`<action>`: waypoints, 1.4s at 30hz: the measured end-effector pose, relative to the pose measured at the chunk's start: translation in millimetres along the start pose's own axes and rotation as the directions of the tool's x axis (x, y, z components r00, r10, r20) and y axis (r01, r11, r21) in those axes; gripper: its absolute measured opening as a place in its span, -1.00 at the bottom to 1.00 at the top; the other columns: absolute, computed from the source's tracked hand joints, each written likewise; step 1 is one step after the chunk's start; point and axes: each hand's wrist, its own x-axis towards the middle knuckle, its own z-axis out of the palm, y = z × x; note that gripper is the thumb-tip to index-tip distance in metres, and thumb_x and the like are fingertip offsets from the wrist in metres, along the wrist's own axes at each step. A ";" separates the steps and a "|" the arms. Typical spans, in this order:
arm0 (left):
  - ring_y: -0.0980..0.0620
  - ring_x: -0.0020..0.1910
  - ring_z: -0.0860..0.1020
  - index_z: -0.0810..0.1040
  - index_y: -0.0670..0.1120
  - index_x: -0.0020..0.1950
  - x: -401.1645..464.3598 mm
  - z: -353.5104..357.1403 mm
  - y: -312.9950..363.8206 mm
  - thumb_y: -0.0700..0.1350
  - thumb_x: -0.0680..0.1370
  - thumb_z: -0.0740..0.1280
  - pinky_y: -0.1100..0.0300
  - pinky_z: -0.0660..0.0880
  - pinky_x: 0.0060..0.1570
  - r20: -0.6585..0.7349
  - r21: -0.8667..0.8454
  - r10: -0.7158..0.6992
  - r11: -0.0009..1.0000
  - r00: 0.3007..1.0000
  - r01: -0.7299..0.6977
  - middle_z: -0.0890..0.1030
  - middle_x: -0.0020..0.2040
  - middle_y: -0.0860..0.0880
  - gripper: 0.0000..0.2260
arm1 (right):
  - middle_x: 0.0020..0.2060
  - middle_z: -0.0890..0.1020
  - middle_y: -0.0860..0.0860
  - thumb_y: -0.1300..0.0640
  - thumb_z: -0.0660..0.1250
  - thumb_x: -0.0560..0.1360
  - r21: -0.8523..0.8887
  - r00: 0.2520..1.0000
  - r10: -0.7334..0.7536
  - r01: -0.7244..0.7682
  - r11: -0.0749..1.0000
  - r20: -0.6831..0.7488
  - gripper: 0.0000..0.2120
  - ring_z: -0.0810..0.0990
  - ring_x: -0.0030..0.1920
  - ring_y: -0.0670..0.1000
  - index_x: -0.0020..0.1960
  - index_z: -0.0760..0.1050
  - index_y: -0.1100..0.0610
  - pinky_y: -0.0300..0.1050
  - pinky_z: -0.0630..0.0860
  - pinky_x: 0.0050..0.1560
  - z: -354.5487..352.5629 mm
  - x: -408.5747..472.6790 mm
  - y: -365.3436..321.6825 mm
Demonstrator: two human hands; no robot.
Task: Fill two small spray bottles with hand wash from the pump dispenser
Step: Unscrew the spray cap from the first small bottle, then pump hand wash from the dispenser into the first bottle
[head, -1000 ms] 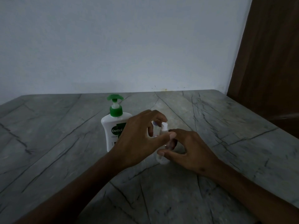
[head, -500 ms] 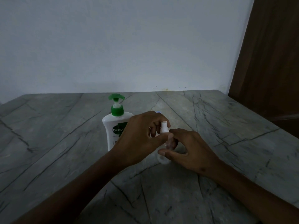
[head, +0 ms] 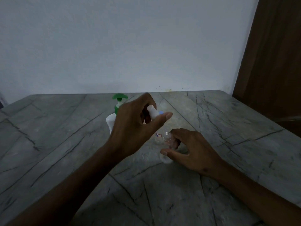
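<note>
My right hand point(head: 192, 149) grips a small clear spray bottle point(head: 167, 141) standing on the grey marble table point(head: 65, 144); its threaded neck is open at the top. My left hand point(head: 135, 126) is raised above it and pinches the bottle's white spray cap point(head: 152, 112) between thumb and fingers. Behind the left hand stands the white pump dispenser point(head: 111, 122) with a green pump head, partly hidden. A second small clear bottle point(head: 158, 136) with a blue cap and a little label stands just behind, mostly hidden by my left hand.
A pale wall runs along the table's far edge. A dark wooden door point(head: 268, 62) stands at the right, past the table's right edge.
My left hand has lifted the white cap up and off the bottle's neck, which now shows open. The right hand has kept its hold on the bottle.
</note>
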 end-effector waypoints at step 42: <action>0.21 -0.05 0.59 0.62 -0.05 0.13 -82.2 -95.0 -116.5 -0.08 0.51 0.54 0.39 0.49 -0.12 0.151 0.379 -0.543 0.804 0.826 0.459 0.66 0.02 0.04 -0.77 | -0.35 0.54 -0.16 -0.35 0.28 0.42 -0.012 0.996 -0.087 0.087 0.996 -0.010 -0.64 0.55 -0.32 -0.12 -0.19 0.46 -0.05 -0.34 0.43 -0.33 1.2 0.1 1.4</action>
